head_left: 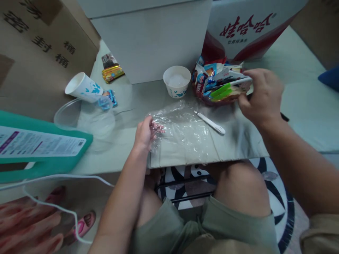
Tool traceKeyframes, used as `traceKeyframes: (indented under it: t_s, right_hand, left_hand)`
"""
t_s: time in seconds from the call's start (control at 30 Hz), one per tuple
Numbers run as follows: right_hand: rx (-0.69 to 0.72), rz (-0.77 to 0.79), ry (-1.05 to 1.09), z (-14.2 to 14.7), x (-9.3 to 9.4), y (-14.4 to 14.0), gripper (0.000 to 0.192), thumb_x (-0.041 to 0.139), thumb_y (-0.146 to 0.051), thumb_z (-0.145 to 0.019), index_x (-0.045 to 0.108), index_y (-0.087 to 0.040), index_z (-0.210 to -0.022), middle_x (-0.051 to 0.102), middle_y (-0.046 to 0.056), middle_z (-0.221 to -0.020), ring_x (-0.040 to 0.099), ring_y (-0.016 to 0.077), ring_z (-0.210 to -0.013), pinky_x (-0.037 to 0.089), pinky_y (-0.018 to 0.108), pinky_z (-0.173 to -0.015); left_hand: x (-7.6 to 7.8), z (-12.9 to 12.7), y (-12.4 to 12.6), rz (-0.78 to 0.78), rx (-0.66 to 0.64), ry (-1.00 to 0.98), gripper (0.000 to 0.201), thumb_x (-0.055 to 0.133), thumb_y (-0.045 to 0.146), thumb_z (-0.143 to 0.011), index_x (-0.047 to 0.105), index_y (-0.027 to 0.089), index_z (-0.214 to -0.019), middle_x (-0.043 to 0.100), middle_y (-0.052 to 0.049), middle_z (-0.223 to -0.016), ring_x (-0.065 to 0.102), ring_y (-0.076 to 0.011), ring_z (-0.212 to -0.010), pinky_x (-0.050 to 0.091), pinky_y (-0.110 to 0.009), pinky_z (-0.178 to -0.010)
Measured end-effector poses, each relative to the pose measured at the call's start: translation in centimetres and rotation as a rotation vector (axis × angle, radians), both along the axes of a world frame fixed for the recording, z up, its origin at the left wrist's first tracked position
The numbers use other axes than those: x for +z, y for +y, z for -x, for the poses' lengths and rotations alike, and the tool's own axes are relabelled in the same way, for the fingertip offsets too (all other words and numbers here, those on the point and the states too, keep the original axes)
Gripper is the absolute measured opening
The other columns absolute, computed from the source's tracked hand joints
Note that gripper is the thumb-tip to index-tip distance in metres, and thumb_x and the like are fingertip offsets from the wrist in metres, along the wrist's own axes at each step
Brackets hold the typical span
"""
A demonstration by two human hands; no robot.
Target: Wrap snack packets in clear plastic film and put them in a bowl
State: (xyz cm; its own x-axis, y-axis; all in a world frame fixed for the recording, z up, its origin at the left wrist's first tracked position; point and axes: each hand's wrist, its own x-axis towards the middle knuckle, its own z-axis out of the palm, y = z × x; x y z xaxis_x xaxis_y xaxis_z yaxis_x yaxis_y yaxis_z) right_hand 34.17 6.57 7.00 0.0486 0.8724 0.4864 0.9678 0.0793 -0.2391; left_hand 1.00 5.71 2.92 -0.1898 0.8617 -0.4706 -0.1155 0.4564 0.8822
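My left hand [145, 133] is closed on the edge of a crumpled clear plastic bag [182, 130] spread over the front of the table. My right hand [262, 95] is curled at the right side of a round basket [212, 102] full of wrapped snacks. Between its thumb and fingers sits the end of a green and white snack packet [225, 92]; the hand hides part of the basket's rim. A white craft knife [210, 122] lies on the right part of the plastic. Behind the plastic stands a paper cup [177, 83] with something whitish inside.
At left are a tipped paper cup [83, 86], a clear plastic bowl [96, 121], a blue snack packet [112, 98], a gold-wrapped snack [112, 73] and a green jug [45, 141]. White boxes [156, 42] and a carton [47, 49] stand behind. A white cable [66, 178] hangs at front left.
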Motion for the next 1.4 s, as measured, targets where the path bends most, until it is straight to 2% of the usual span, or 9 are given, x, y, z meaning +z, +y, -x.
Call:
traceKeyframes:
  t_s: [0.17, 0.33, 0.53, 0.87, 1.0, 1.07, 1.17, 1.3, 1.4]
  right_hand:
    - [0.165, -0.091, 0.158, 2.2, -2.3, -5.4, 0.039, 0.055, -0.021, -0.084, 0.065, -0.021, -0.122, 0.073, 0.018, -0.116, 0.068, 0.0344, -0.111, 0.050, 0.053, -0.100]
    - [0.619, 0.298, 0.059, 7.1, -5.4, -11.4, 0.065, 0.072, -0.050, -0.082, 0.058, -0.022, -0.140, 0.063, 0.016, -0.146, 0.054, 0.0402, -0.141, 0.046, 0.063, -0.111]
    - [0.671, 0.313, 0.123, 8.1, -6.8, -13.0, 0.016, 0.059, -0.025, -0.097, 0.072, -0.026, -0.088, 0.077, 0.007, -0.125, 0.063, 0.0330, -0.134, 0.049, 0.060, -0.108]
    - [0.358, -0.104, 1.241, 9.9, -4.0, -4.7, 0.022, 0.064, -0.045, -0.093, 0.055, -0.028, -0.083, 0.067, -0.003, -0.068, 0.076, 0.0196, -0.081, 0.063, 0.041, -0.087]
    - [0.236, -0.072, 1.440, 11.9, -5.5, -3.0, 0.029, 0.067, -0.051, -0.088, 0.051, -0.027, -0.086, 0.052, -0.010, -0.053, 0.056, 0.0107, -0.045, 0.055, 0.025, -0.051]
    - [0.173, -0.010, 1.461, 12.1, -6.0, -3.4, 0.032, 0.069, -0.053, -0.086, 0.050, -0.027, -0.088, 0.051, -0.011, -0.052, 0.051, 0.0089, -0.039, 0.046, 0.021, -0.041]
    - [0.098, 0.038, 1.442, 11.7, -6.1, -4.0, 0.036, 0.068, -0.056, -0.087, 0.048, -0.026, -0.091, 0.054, -0.011, -0.055, 0.052, 0.0079, -0.039, 0.040, 0.018, -0.037]
    - [0.033, 0.024, 1.355, 10.9, -6.2, -3.8, 0.035, 0.063, -0.057, -0.091, 0.047, -0.026, -0.093, 0.059, -0.009, -0.061, 0.057, 0.0080, -0.042, 0.039, 0.018, -0.037]
    - [0.026, 0.046, 1.305, 10.5, -6.8, -3.5, 0.034, 0.061, -0.057, -0.093, 0.046, -0.026, -0.094, 0.063, -0.007, -0.066, 0.059, 0.0085, -0.044, 0.041, 0.018, -0.039]
  left_hand:
    - [0.3, 0.7, 0.0, -0.027, 0.000, 0.085, 0.029, 0.054, 0.032, -0.085, 0.052, 0.020, -0.058, 0.066, -0.003, -0.058, 0.063, -0.0129, -0.048, 0.026, -0.020, -0.036]
    - [0.9, 0.7, -0.2, 0.032, -0.005, 0.004, 0.044, 0.043, 0.039, -0.090, 0.049, 0.019, -0.052, 0.066, -0.008, -0.056, 0.063, -0.0135, -0.046, 0.020, -0.020, -0.035]
    - [1.2, 1.6, -0.6, 0.049, 0.008, 0.030, 0.039, 0.056, 0.041, -0.086, 0.052, 0.019, -0.055, 0.065, -0.007, -0.054, 0.062, -0.0129, -0.045, 0.017, -0.018, -0.033]
    - [0.6, 4.1, -0.1, 0.017, -0.038, 0.400, 0.031, 0.062, 0.035, -0.085, 0.050, 0.019, -0.060, 0.058, 0.002, -0.050, 0.029, -0.0040, -0.030, 0.016, -0.019, -0.032]
    - [-0.5, 5.3, -0.3, -0.212, 0.066, 0.510, 0.011, 0.060, 0.029, -0.082, 0.056, 0.022, -0.091, 0.071, -0.001, -0.074, 0.064, -0.0130, -0.056, 0.044, -0.020, -0.047]
    - [-1.3, 6.3, -0.8, -0.506, -0.072, 0.661, 0.029, 0.058, 0.018, -0.075, 0.060, 0.023, -0.104, 0.076, -0.006, -0.108, 0.074, -0.0199, -0.102, 0.060, -0.030, -0.080]
    - [-2.5, 7.6, -1.9, -0.767, -0.536, 0.919, 0.055, 0.059, 0.011, -0.071, 0.063, 0.025, -0.124, 0.059, -0.009, -0.151, 0.046, -0.0311, -0.149, 0.040, -0.054, -0.121]
    - [-3.2, 7.9, -3.2, -0.852, -0.770, 1.065, 0.062, 0.073, 0.022, -0.077, 0.059, 0.029, -0.137, 0.034, -0.010, -0.170, 0.021, -0.0404, -0.161, 0.027, -0.067, -0.125]
    - [-2.3, 7.2, -4.2, -0.964, -0.723, 1.028, 0.045, 0.075, 0.029, -0.082, 0.066, 0.028, -0.126, 0.045, -0.011, -0.163, 0.033, -0.0388, -0.157, 0.037, -0.063, -0.122]
